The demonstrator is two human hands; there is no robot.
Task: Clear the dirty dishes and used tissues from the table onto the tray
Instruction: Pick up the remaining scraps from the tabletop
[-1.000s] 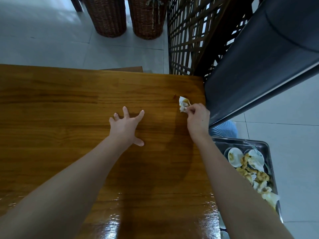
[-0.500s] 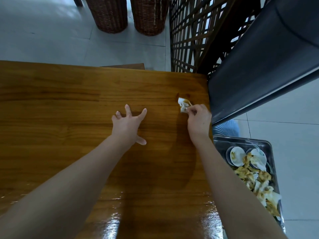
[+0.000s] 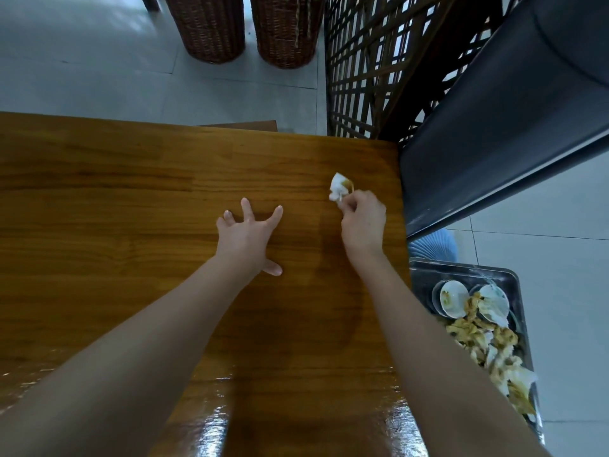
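My right hand [image 3: 362, 221] pinches a small white tissue [image 3: 338, 190] stained brown, near the far right corner of the wooden table [image 3: 131, 199]. My left hand [image 3: 247, 237] rests flat on the tabletop with fingers spread, left of the tissue. Beside the table's right edge, lower down, a metal tray [image 3: 514, 282] holds white dishes [image 3: 454, 298] with food remains and several crumpled, stained tissues [image 3: 494, 354].
A dark padded seat [image 3: 494, 143] stands against the table's right side. A dark wooden lattice screen [image 3: 372, 67] and two wicker baskets [image 3: 211, 28] stand beyond the far edge on the pale tiled floor. A light blue ribbed object [image 3: 435, 245] sits behind the tray.
My right hand has raised the tissue slightly and its fingers have curled more around it. My left hand stays spread on the table.
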